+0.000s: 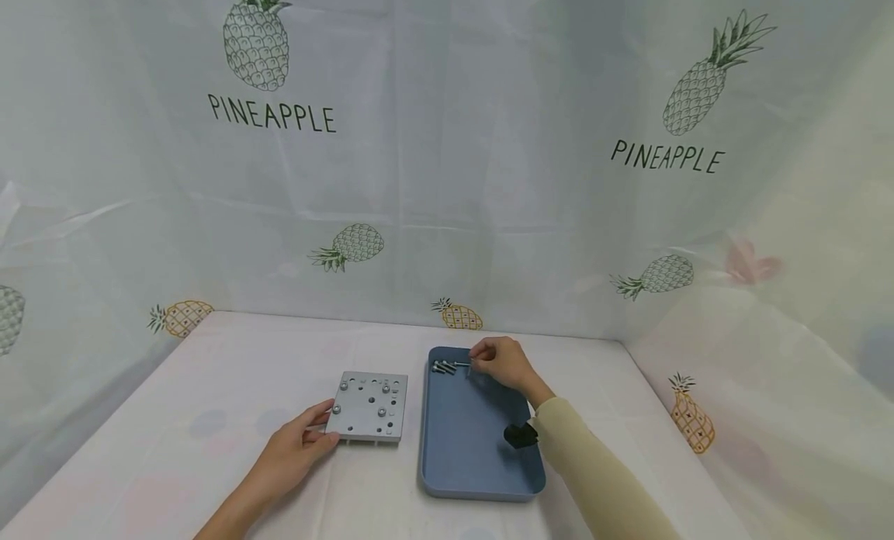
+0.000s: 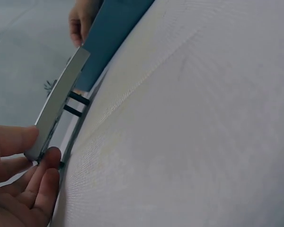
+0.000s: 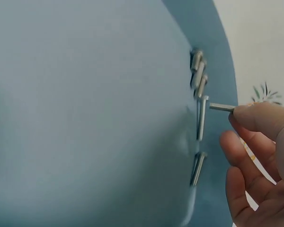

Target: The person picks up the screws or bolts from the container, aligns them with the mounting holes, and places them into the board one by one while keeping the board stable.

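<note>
My left hand (image 1: 289, 451) grips the left edge of a square, silver metal plate (image 1: 358, 417) with several holes. In the left wrist view the thumb lies on the plate's upper side, fingers beneath, and dark posts (image 2: 73, 110) project from its underside. Several bolt heads (image 1: 381, 412) stand on its top. Over the far end of a blue tray (image 1: 475, 462), my right hand (image 1: 506, 361) pinches a threaded bolt (image 3: 221, 107) between thumb and index finger. Its head is hidden by the fingertips. Several loose bolts (image 3: 202, 118) lie in the tray along the far wall.
A pale cloth (image 1: 377, 493) covers the table, and the plate stands left of the tray. Behind rises a hanging curtain (image 1: 447, 175) printed with pineapples. A black wrist device (image 1: 520, 436) on the right arm hangs over the tray's right side.
</note>
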Available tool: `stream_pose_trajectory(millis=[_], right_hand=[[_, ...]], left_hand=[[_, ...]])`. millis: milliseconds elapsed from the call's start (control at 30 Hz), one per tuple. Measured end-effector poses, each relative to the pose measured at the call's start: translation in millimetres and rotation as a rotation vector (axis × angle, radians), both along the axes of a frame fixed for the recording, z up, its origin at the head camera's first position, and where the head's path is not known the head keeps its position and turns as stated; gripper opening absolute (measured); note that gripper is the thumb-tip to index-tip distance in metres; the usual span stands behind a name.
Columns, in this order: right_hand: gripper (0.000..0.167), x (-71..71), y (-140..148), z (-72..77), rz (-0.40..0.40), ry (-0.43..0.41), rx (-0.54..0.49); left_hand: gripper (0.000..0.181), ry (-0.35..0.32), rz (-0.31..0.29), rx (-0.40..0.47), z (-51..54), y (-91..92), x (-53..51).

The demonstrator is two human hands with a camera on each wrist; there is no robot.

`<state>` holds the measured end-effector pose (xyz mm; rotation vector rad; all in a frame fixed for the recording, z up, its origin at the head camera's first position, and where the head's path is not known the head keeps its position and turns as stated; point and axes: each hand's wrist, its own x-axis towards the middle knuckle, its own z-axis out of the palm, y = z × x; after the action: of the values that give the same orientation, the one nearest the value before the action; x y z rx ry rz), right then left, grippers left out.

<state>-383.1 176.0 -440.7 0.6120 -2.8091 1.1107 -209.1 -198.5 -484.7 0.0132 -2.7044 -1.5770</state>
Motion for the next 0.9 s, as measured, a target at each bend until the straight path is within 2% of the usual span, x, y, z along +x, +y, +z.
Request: stream_pose_trajectory(millis=[367, 600, 900], right_hand=[[0.014, 9.2, -30.6, 9.2, 0.009, 0.027, -0.065], [0.015, 17.8, -57.4, 19.0, 0.060, 0.051, -0.110], [0.011, 23.6, -90.2, 22.2, 0.104, 0.066, -0.131]], left_hand=[[0.063, 0.023, 0.017, -0.013, 0.7, 2.1, -0.4], [0.064, 0.012, 0.023, -0.018, -1.4, 2.1, -1.2], [0.063, -0.007, 0.036, 0.008, -2.6, 2.8, -2.0]])
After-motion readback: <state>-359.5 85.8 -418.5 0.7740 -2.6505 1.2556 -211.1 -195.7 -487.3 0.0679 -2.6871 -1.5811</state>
